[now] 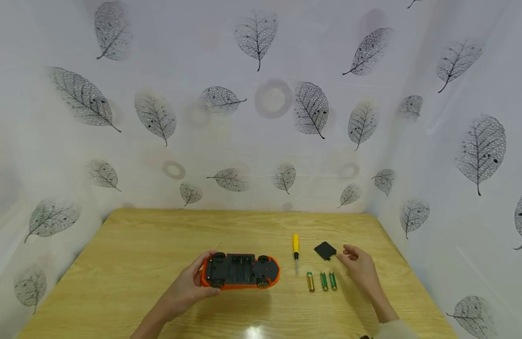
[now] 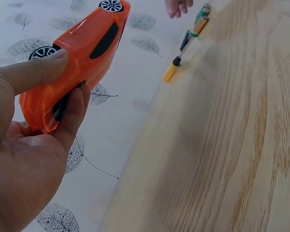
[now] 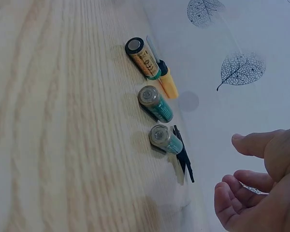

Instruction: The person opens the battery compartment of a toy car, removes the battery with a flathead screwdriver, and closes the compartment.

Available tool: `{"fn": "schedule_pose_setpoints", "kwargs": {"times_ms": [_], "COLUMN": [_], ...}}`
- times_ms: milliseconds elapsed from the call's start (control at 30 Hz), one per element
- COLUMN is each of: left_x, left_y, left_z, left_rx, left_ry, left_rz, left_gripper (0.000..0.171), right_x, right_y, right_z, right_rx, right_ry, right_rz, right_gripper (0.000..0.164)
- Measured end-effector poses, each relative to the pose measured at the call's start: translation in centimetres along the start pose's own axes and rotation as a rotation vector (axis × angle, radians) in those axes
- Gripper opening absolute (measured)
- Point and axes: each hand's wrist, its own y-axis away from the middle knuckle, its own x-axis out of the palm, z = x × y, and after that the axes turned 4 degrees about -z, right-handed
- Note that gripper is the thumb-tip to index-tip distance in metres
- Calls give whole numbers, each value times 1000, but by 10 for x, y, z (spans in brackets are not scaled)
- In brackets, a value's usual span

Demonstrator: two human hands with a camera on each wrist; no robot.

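An orange toy car is gripped at one end by my left hand, raised above the table. Its black underside faces the head camera, with an open battery compartment in the middle. In the left wrist view, thumb and fingers press on both sides of the car body. My right hand holds nothing; its fingers bend loosely, with the thumb apart from them. Just left of its fingertips lies a black square cover. Nearer the front are several batteries, a gold one and two green ones.
Between the car and the cover lies a screwdriver with a yellow handle, its tip toward the front. All of it rests on a wooden table. A white curtain printed with leaves hangs behind and along the sides.
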Motion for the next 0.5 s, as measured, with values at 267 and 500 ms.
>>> {"fn": "schedule_pose_setpoints", "kwargs": {"times_ms": [267,500], "left_x": [0,0], "left_y": [-1,-1], "left_z": [1,1], "left_rx": [-2,-6], "left_ry": [28,34], "left_rz": [17,16], "left_gripper": [92,91], "right_x": [11,24], "right_y": [-17,-28], "right_z": [-7,-20], "right_rx": [-43,-17], "right_ry": [17,72], "right_rz": [33,123], "right_gripper": [61,74]}}
